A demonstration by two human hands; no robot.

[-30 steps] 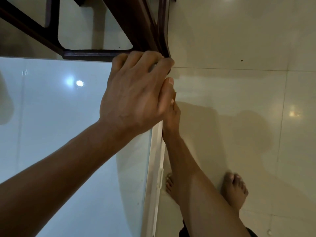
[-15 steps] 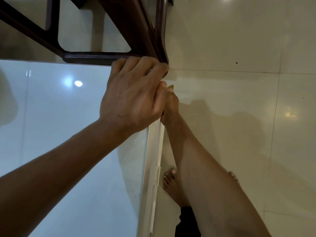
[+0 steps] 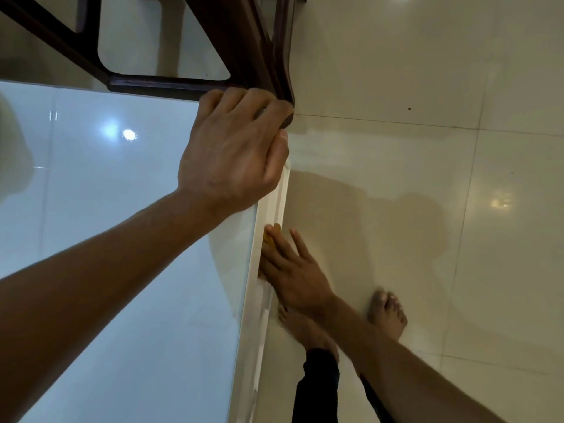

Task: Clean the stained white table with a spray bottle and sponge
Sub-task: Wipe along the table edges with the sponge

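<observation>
Yellow sponge (image 3: 270, 236) shows only as a sliver: most of it is hidden under your right hand (image 3: 293, 274), and its shape and thickness cannot be made out. It sits against the white side edge of the table (image 3: 128, 270), partway along the rim below the top surface. Your right hand presses it there with the fingers (image 3: 300, 244) laid out fairly straight, slightly blurred, so whether the thumb hooks around the sponge cannot be told.

Glossy and pale, the tabletop reflects ceiling lights as bright spots; any stains on it are hard to pick out under the glare, though a faint grey smear lies near the right edge. The table's left and near parts run out of the picture.

Your left hand (image 3: 235, 154) rests on the far right corner of the table with its fingers curled over the edge, covering the corner itself. Just beyond it stands a dark wooden chair (image 3: 253, 56), cut off at the top. Your bare feet (image 3: 389, 312) stand on the cream tiled floor (image 3: 427, 178), one partly hidden behind your right forearm.
</observation>
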